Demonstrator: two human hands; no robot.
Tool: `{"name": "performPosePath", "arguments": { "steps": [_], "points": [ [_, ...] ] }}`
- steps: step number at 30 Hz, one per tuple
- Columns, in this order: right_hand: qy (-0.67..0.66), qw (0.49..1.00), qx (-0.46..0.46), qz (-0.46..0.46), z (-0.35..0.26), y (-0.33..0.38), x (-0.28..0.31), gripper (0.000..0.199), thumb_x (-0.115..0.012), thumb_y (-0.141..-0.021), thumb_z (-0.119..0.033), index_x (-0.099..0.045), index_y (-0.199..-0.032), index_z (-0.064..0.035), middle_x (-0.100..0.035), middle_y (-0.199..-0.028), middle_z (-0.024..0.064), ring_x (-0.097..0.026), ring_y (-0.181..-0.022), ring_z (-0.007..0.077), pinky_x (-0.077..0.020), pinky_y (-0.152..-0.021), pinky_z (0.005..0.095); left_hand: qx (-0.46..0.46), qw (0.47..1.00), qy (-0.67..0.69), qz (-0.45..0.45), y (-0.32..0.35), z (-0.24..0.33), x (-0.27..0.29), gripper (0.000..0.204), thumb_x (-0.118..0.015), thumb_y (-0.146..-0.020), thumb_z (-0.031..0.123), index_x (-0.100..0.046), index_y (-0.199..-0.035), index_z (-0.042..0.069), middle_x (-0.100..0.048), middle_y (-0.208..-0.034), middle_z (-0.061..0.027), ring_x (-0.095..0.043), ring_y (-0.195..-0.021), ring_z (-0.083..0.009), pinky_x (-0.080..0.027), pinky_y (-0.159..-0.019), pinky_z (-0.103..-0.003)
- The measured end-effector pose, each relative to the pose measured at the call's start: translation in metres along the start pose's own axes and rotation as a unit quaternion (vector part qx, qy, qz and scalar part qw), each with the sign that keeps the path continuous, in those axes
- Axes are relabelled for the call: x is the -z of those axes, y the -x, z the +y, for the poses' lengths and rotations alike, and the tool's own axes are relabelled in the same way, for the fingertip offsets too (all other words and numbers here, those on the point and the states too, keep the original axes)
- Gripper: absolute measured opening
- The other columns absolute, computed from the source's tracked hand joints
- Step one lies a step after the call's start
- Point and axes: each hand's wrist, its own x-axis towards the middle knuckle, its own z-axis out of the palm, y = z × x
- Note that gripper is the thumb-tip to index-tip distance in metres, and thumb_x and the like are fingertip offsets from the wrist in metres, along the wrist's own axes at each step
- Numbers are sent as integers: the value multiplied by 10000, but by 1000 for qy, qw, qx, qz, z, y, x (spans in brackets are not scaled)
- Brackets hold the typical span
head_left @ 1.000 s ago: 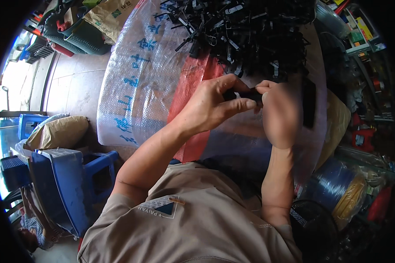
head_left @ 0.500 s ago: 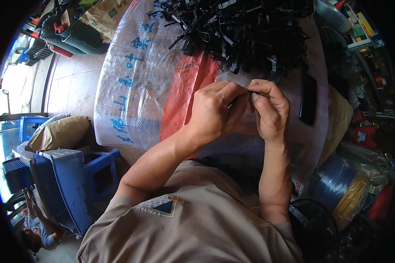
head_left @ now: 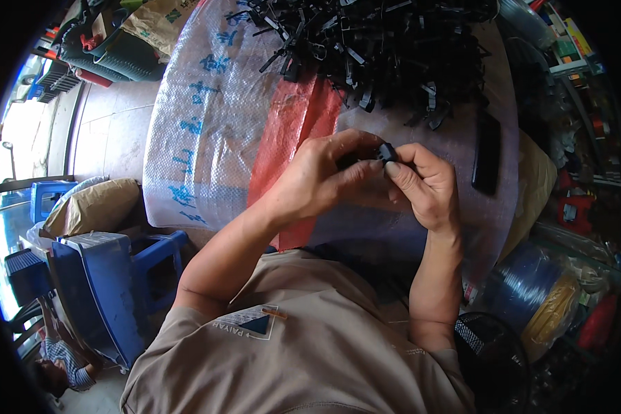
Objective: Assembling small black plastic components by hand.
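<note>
A small black plastic piece [head_left: 388,152], perhaps a clip or buckle, is held between my two hands above the table covering. My left hand [head_left: 328,169] pinches its left side with thumb and fingertips. From the right, the thumb and curled fingers of my right hand [head_left: 426,181] grip the same piece. Beyond my hands lies a large heap of black plastic pieces with straps and shiny metal bits [head_left: 393,58]. The exact shape of the held piece is partly covered by my fingers.
White woven sheeting [head_left: 186,124] with a red band [head_left: 290,131] covers the work surface. A black phone-like slab [head_left: 486,155] lies at its right. Blue plastic stools [head_left: 160,269] and a tan sack [head_left: 93,207] stand left. Wrapped spools [head_left: 531,297] sit at lower right. Another person [head_left: 65,359] is at far lower left.
The black piece has come into view between my fingertips. My left hand has turned and shifted slightly left, its fingers more spread around the piece; my right hand has lowered a little.
</note>
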Motion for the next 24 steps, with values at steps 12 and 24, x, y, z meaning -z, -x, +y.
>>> {"name": "performPosePath", "arguments": {
  "steps": [12, 24],
  "points": [
    [142, 983, 71, 89, -13, -49, -33, 221, -673, -894, -182, -583, -929, 16, -633, -710, 51, -566, -627, 75, -448, -542, 247, 70, 977, 190, 64, 1, 7, 40, 388, -553, -873, 147, -562, -1231, -4, -633, -913, -71, -611, -779, -141, -485, -689, -247],
    [175, 971, 0, 164, 5, -46, -15, 153, -578, -910, -65, -610, -1040, 8, -588, -752, 7, -547, -643, 77, -452, -590, 221, -152, 849, -121, 491, 0, 16, 280, 492, -682, -854, 332, -618, -1149, -57, -682, -910, -118, -625, -787, -138, -485, -712, -241]
  ]
}}
